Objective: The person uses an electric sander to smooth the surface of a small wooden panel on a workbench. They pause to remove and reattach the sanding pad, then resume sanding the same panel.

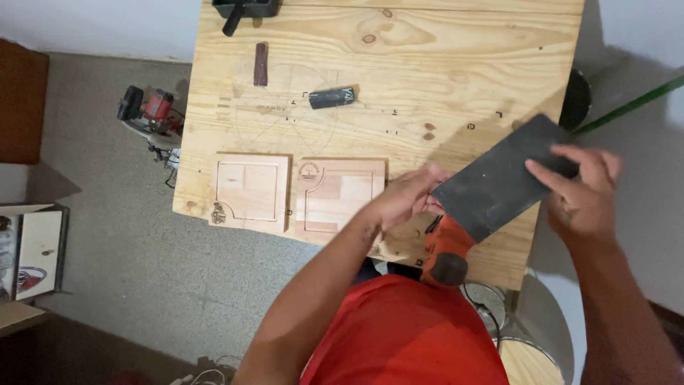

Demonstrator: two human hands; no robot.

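Both hands pinched the dark sandpaper sheet (499, 182) taut, left hand (406, 198) at 9 o'clock edge, right hand (581, 196) at 3 o'clock, likely squaring it over the orange sander (447, 251).

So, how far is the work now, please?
Two wooden boards with routed grooves lie finished-looking on the workbench. Both hands, left hand and right hand, hold a dark sandpaper sheet above an orange sander. No sanding is visible yet.
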